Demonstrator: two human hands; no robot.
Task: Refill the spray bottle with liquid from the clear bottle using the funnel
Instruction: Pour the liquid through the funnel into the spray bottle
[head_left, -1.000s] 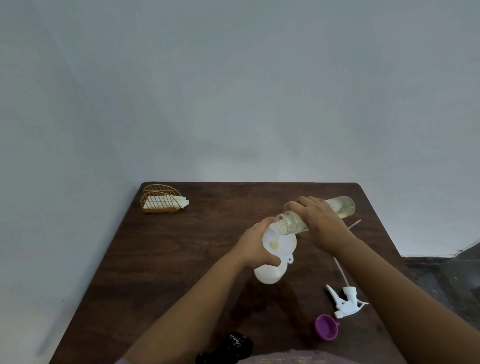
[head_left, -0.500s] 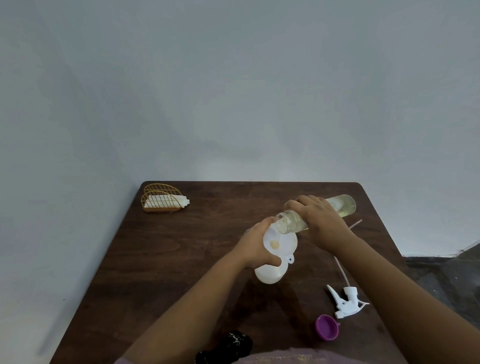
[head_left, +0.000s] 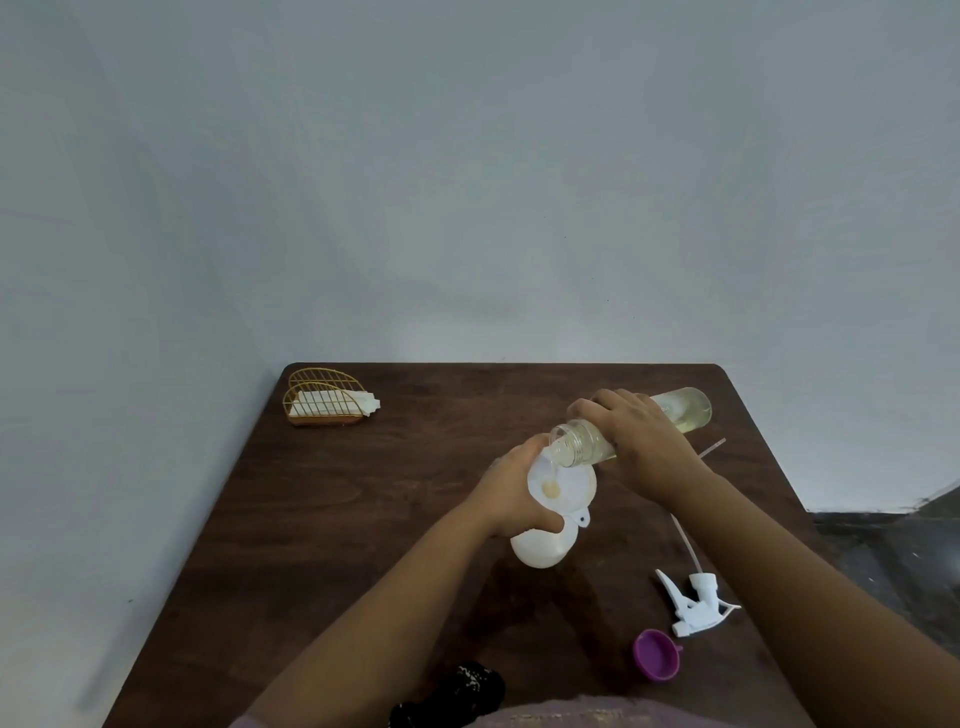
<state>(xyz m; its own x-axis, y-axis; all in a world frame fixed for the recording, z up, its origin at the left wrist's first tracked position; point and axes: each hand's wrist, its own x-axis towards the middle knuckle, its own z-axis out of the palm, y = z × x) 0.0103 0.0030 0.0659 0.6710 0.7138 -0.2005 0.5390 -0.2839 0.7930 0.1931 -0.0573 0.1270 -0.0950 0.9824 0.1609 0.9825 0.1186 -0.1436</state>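
The clear bottle (head_left: 631, 428) is grasped by the right hand (head_left: 636, 439) and tipped over the funnel (head_left: 563, 483). The spray bottle (head_left: 540, 545), mid-table (head_left: 363, 519), is gripped at its neck by the left hand (head_left: 514, 499).

Bare table (head_left: 363, 519) lies left; right, the sprayer (head_left: 693, 605) and purple funnel (head_left: 656, 653) block the near edge.

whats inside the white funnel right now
A small pool of yellowish liquid sits at the bottom of the white funnel, under the clear bottle's tilted mouth. The funnel's spout and the spray bottle's neck are hidden by the left hand.
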